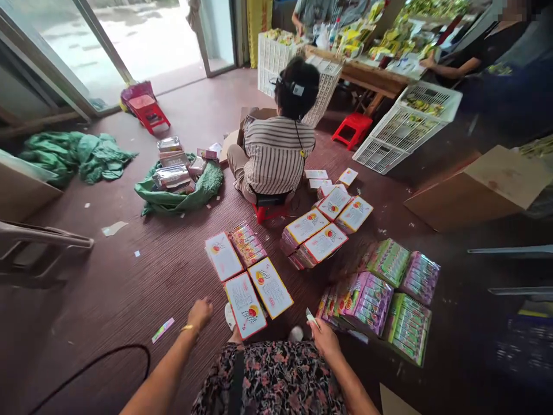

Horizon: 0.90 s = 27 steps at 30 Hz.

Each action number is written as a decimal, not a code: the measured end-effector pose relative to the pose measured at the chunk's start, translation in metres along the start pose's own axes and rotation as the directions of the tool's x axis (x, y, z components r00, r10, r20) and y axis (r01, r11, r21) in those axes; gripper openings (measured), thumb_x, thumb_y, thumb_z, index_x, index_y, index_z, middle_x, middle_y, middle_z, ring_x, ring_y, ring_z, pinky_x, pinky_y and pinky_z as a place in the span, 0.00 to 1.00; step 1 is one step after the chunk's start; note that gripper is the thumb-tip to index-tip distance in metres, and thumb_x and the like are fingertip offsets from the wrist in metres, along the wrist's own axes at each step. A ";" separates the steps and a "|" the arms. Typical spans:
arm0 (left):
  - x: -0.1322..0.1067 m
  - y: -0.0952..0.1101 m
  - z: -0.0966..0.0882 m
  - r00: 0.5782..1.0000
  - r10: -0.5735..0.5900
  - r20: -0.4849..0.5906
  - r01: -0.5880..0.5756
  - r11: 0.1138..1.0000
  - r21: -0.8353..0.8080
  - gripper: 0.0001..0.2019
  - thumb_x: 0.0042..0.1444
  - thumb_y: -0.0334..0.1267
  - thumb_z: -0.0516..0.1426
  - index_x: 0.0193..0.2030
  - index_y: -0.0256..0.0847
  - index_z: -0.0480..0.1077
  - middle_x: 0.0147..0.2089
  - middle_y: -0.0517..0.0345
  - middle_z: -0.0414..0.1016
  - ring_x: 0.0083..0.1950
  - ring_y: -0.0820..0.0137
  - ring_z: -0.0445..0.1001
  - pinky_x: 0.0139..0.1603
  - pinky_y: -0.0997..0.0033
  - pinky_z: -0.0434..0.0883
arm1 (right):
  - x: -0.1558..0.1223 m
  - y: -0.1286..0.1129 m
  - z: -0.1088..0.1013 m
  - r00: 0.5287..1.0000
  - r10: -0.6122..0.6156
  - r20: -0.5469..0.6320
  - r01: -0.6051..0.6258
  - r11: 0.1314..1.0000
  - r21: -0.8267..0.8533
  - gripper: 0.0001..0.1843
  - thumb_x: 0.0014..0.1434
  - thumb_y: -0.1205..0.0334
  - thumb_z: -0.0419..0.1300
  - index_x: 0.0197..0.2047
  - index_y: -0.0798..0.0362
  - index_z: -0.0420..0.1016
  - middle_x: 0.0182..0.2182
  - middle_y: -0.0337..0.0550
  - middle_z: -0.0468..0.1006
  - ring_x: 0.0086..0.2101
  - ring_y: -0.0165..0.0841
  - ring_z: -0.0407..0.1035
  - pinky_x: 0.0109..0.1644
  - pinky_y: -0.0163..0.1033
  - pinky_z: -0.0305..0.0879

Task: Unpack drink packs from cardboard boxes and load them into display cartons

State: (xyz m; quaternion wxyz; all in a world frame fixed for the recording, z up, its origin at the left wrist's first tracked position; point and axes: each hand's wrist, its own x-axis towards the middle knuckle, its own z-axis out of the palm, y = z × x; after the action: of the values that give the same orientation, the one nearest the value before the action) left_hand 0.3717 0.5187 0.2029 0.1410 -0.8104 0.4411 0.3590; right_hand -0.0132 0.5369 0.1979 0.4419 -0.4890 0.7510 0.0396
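My right hand (pixel 325 337) is closed on a utility knife (pixel 311 318) with a pale handle, its tip pointing up and left. It is beside stacked purple and green packs (pixel 367 300) on the floor. My left hand (pixel 201 314), with a yellow bracelet at the wrist, hovers over the floor with its fingers curled in; nothing shows in them. It is left of several stacks of printed white cartons (pixel 246 305), not touching them. One stack among these has pink fruit-patterned packs (pixel 247 244) on top. A small colourful strip (pixel 163 329) lies left of that hand.
Ahead, a person in a striped shirt (pixel 276 155) sits on a red stool near more white cartons (pixel 317 230). A green sack (pixel 181 190) holds silvery packs. White crates (pixel 401 129) and a worktable (pixel 375 80) with other people are behind. A cardboard box (pixel 470 190) stands right.
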 end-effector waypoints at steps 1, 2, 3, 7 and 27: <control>0.019 0.017 -0.008 1.000 0.021 -0.023 -0.021 1.000 0.003 0.21 0.66 0.35 0.47 0.58 0.34 0.75 0.52 0.37 0.78 0.54 0.58 0.77 0.53 0.65 0.71 | 0.013 -0.011 -0.002 1.000 -0.004 -0.008 0.004 0.999 0.040 0.19 0.68 0.60 0.45 0.39 0.54 0.76 0.31 0.45 0.79 0.35 0.37 0.73 0.40 0.37 0.63; 0.037 0.035 -0.013 0.998 0.042 -0.048 -0.042 0.999 0.006 0.22 0.67 0.36 0.46 0.61 0.34 0.72 0.54 0.36 0.76 0.56 0.57 0.76 0.55 0.63 0.70 | 0.029 -0.021 -0.005 1.000 -0.012 -0.012 0.013 0.997 0.075 0.18 0.67 0.59 0.45 0.39 0.53 0.76 0.30 0.44 0.78 0.34 0.37 0.73 0.39 0.37 0.64; 0.054 0.052 -0.017 0.996 0.060 -0.070 -0.060 0.998 0.009 0.24 0.68 0.38 0.44 0.64 0.35 0.69 0.56 0.36 0.74 0.58 0.56 0.74 0.58 0.61 0.69 | 0.047 -0.031 -0.006 1.000 -0.025 -0.007 0.025 0.995 0.101 0.18 0.66 0.57 0.46 0.38 0.53 0.76 0.28 0.43 0.77 0.33 0.37 0.72 0.38 0.37 0.64; 0.113 0.119 -0.012 0.975 0.064 -0.213 -0.071 0.997 -0.025 0.26 0.71 0.40 0.41 0.70 0.35 0.63 0.62 0.33 0.68 0.64 0.53 0.69 0.64 0.55 0.66 | 0.137 -0.064 -0.005 0.995 -0.068 0.078 0.057 0.989 0.136 0.22 0.67 0.54 0.44 0.37 0.52 0.77 0.25 0.41 0.74 0.30 0.36 0.71 0.35 0.37 0.64; 0.243 0.210 0.064 0.784 -0.007 -0.621 -0.012 1.000 -0.027 0.28 0.69 0.41 0.47 0.73 0.34 0.57 0.78 0.37 0.40 0.79 0.52 0.35 0.77 0.43 0.39 | 0.332 -0.147 0.025 0.874 -0.238 0.423 0.175 0.967 0.183 0.23 0.75 0.59 0.44 0.40 0.56 0.80 0.39 0.44 0.80 0.39 0.33 0.71 0.42 0.35 0.59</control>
State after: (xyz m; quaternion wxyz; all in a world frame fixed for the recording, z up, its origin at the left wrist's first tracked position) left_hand 0.2568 0.2844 0.0049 -0.0243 -0.8847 0.4588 0.0793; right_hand 0.0716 0.2407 0.0043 0.6354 -0.5129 0.5751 0.0496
